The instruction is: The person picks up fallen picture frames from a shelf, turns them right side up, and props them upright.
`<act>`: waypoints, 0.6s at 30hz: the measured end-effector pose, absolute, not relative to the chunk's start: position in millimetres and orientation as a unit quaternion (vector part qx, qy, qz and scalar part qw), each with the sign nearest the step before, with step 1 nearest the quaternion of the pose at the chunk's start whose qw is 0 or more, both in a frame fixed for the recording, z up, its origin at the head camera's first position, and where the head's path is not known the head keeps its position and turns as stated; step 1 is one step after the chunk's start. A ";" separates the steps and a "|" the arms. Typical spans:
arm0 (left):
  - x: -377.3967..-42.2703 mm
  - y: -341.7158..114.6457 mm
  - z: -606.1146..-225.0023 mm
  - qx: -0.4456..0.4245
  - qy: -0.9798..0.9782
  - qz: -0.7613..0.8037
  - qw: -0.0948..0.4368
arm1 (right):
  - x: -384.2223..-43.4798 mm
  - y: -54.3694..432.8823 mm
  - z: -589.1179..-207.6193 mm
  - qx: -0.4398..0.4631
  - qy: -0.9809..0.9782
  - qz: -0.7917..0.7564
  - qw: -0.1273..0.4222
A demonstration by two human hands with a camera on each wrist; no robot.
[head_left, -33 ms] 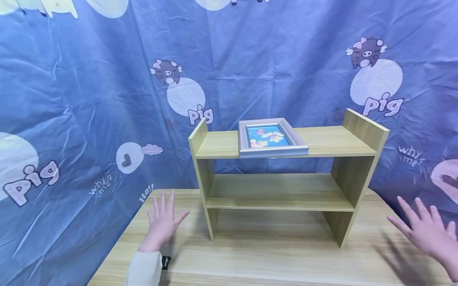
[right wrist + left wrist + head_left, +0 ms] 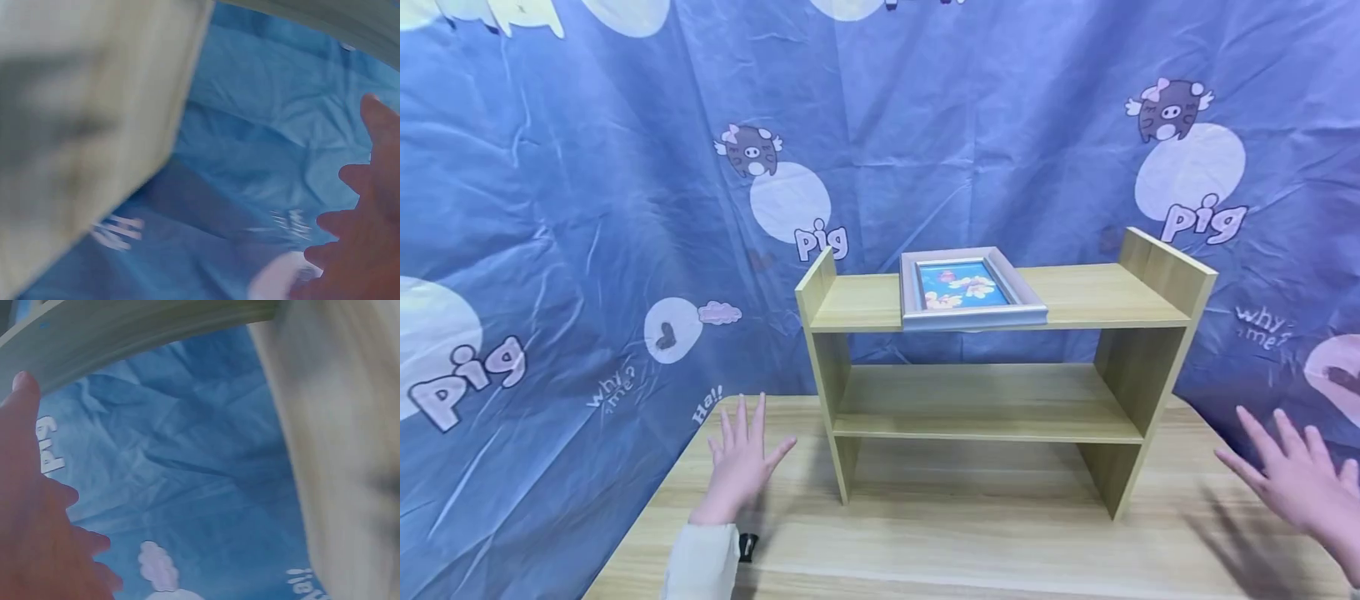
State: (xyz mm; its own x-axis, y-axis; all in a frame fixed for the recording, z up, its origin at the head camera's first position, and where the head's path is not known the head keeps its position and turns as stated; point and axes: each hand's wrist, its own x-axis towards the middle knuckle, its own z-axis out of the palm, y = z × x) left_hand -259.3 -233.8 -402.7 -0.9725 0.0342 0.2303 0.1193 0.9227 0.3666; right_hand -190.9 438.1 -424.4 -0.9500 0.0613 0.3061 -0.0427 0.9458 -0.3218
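A light wooden shelf (image 2: 989, 400) with two boards stands on the table. Face up on its top board lies a picture frame (image 2: 912, 292) with a silvery border and a flower picture, its front edge at the board's front edge. My left hand (image 2: 739, 471) hovers over the table left of the shelf, fingers spread, holding nothing. On the far right, my right hand (image 2: 1300, 483) is likewise spread and apart from the shelf. Both wrist views show the fingers straight, the left hand (image 2: 44, 531) at the left edge and the right hand (image 2: 369, 212) at the right edge.
The wooden table (image 2: 925, 550) reaches past the shelf on both sides. Behind it hangs a blue cloth (image 2: 910, 108) printed with cartoon pigs and lettering. A small black object (image 2: 747, 547) is at my left sleeve.
Both hands have shifted up very slightly in the head view. The shelf and picture frame stay where they were.
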 end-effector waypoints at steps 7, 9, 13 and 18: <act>-265.3 -229.7 -347.8 -0.063 -0.964 -0.210 0.148 | -206.2 438.5 -364.8 0.053 -0.918 0.152 0.363; -265.3 -229.4 -328.2 -0.072 -0.959 -0.222 0.158 | -211.1 434.2 -346.0 0.066 -0.887 0.165 0.426; -265.9 -226.9 -290.5 -0.104 -0.946 -0.248 0.180 | -212.5 419.4 -306.0 0.050 -0.876 0.187 0.443; -268.3 -213.1 -247.2 -0.144 -0.936 -0.251 0.201 | -213.2 400.6 -259.2 0.054 -0.900 0.174 0.395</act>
State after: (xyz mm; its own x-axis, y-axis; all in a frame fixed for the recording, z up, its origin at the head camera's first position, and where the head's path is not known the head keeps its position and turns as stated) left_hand -268.3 -213.1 -247.2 -0.8775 0.1688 0.4488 0.3705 0.8328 0.4113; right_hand -213.2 400.6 -259.2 -0.6816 0.0407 0.7306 -0.2346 0.9336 -0.2709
